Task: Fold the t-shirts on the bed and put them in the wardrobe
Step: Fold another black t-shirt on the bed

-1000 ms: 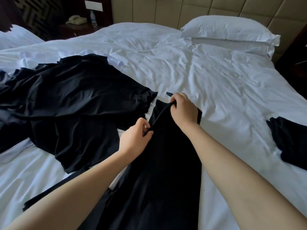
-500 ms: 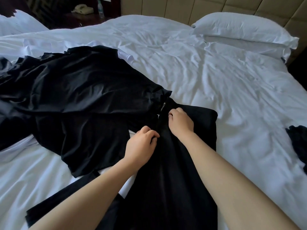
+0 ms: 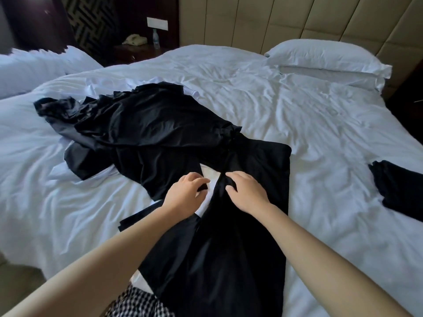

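In the head view, the t-shirt lies lengthwise on the bed, probably laid flat so that a side can fold in. The right hand presses relaxed fingers on its edge, pinning the crease. The left hand curls beside it, perhaps pinching dark cloth; I cannot tell. A heap of shirts waits to the left.

A single head-worn wide-angle view looks forward and down over the bed, close above it, toward the padded headboard beyond.
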Available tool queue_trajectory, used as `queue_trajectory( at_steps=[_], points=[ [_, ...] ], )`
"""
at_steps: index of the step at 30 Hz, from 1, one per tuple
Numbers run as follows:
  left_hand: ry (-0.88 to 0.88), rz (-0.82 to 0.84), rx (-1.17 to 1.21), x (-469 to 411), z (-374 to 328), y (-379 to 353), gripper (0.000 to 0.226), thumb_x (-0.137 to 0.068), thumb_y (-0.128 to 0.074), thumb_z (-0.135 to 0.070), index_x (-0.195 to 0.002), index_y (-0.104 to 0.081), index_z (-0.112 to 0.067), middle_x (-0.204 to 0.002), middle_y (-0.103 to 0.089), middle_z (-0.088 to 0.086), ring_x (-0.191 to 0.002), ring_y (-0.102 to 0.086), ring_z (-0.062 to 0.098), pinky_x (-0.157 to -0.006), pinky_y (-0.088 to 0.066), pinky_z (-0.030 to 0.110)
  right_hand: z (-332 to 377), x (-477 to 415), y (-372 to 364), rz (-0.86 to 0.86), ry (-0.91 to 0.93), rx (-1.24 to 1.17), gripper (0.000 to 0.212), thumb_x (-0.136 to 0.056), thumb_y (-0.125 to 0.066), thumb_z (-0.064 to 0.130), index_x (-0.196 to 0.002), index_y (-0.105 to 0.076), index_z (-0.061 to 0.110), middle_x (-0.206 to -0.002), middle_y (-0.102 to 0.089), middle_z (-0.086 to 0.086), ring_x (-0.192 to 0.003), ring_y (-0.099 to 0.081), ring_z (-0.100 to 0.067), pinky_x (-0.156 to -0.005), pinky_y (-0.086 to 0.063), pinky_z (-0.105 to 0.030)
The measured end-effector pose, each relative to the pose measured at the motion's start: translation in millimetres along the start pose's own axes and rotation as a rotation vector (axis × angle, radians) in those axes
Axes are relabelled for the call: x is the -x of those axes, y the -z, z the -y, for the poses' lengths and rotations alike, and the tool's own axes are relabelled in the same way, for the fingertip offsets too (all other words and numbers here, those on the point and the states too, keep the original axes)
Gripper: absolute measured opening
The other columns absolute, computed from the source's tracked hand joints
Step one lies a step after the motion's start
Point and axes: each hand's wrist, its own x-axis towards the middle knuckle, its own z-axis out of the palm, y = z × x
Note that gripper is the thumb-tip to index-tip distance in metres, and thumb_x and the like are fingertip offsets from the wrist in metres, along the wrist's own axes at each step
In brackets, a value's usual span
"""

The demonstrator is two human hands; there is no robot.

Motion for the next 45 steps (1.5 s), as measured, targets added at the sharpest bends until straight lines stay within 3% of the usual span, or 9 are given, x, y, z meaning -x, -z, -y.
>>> queue_trajectory(
  at_steps=[10, 14, 19, 22, 27, 32, 36, 42, 45],
  points=[
    [0.161, -0.004, -0.078, 92, 52, 33, 0.044, -0.098, -0.051, -0.036, -0.14, -0.046, -0.027, -0.141, -0.046, -0.006, -0.125, -0.047, 0.016, -0.097, -0.045, 0.031, 51, 87, -37, 0.009, 0.127, -0.037, 0.028, -0.096, -0.049, 0.03, -0.123, -0.054, 0.027, -0.128, -0.05, 0.013, -0.119, -0.047, -0.009, -0.083, -0.045, -0.029],
    [0.228, 0.035, -0.112, 108, 63, 32, 0.052, -0.096, -0.051, -0.042, -0.144, -0.038, -0.027, -0.141, -0.045, -0.004, -0.128, -0.045, 0.019, -0.101, -0.042, 0.032, 62, 107, -59, -0.015, 0.166, -0.048, 0.034, -0.094, -0.054, 0.032, -0.127, -0.052, 0.029, -0.126, -0.046, 0.013, -0.118, -0.046, -0.007, -0.079, -0.041, -0.024],
    [0.277, 0.049, -0.159, 114, 73, 28, 0.061, -0.094, -0.053, -0.046, -0.146, -0.033, -0.021, -0.143, -0.044, 0.0, -0.132, -0.041, 0.021, -0.105, -0.036, 0.033, 60, 120, -80, -0.018, 0.173, -0.009, 0.037, -0.093, -0.056, 0.036, -0.13, -0.052, 0.029, -0.13, -0.044, 0.014, -0.124, -0.043, -0.009, -0.094, -0.04, -0.024],
    [0.29, 0.053, -0.162, 115, 76, 25, 0.064, -0.093, -0.054, -0.049, -0.146, -0.032, -0.019, -0.141, -0.045, 0.001, -0.131, -0.04, 0.021, -0.104, -0.036, 0.033, 59, 125, -89, 0.011, 0.16, 0.011, 0.041, -0.098, -0.05, 0.034, -0.139, -0.049, 0.03, -0.142, -0.042, 0.01, -0.139, -0.031, -0.01, -0.116, -0.017, -0.025],
    [0.354, 0.074, -0.064, 112, 77, 27, 0.056, -0.09, -0.058, -0.052, -0.135, -0.047, -0.02, -0.125, -0.054, 0.0, -0.118, -0.049, 0.02, -0.096, -0.041, 0.032, 59, 127, -99, 0.108, 0.15, 0.099, 0.049, -0.102, -0.04, 0.036, -0.15, -0.033, 0.029, -0.156, -0.026, 0.005, -0.149, -0.009, -0.011, -0.12, 0.004, -0.031],
    [0.502, 0.088, 0.219, 102, 80, 33, 0.037, -0.087, -0.061, -0.051, -0.103, -0.061, -0.018, -0.088, -0.066, -0.005, -0.08, -0.064, 0.013, -0.074, -0.055, 0.033, 61, 123, -89, 0.227, 0.116, 0.113, 0.053, -0.101, -0.041, 0.039, -0.152, -0.029, 0.03, -0.159, -0.02, 0.005, -0.15, -0.006, -0.012, -0.122, 0.002, -0.034],
    [0.482, 0.103, 0.333, 101, 71, 41, 0.029, -0.092, -0.058, -0.044, -0.095, -0.063, -0.015, -0.086, -0.069, 0.001, -0.078, -0.067, 0.016, -0.079, -0.057, 0.038, 64, 122, -78, 0.303, 0.099, 0.129, 0.056, -0.101, -0.042, 0.04, -0.153, -0.025, 0.031, -0.16, -0.015, 0.006, -0.15, -0.008, -0.017, -0.121, 0.001, -0.035],
    [0.433, 0.021, 0.449, 104, 38, 48, 0.033, -0.095, -0.057, -0.035, -0.089, -0.063, -0.003, -0.074, -0.065, 0.007, -0.066, -0.063, 0.021, -0.063, -0.05, 0.034, 56, 128, -67, 0.354, 0.175, 0.155, 0.062, -0.1, -0.047, 0.036, -0.155, -0.019, 0.032, -0.163, -0.008, 0.004, -0.15, 0.002, -0.015, -0.122, 0.001, -0.039],
    [0.404, 0.008, 0.53, 107, 12, 50, 0.035, -0.094, -0.059, -0.03, -0.079, -0.059, 0.001, -0.065, -0.055, 0.005, -0.059, -0.054, 0.019, -0.058, -0.043, 0.032, 38, 146, -56, 0.285, 0.215, 0.084, 0.053, -0.098, -0.049, 0.024, -0.148, -0.037, 0.034, -0.161, -0.019, 0.009, -0.15, -0.007, -0.01, -0.121, -0.012, -0.034]
  ],
)
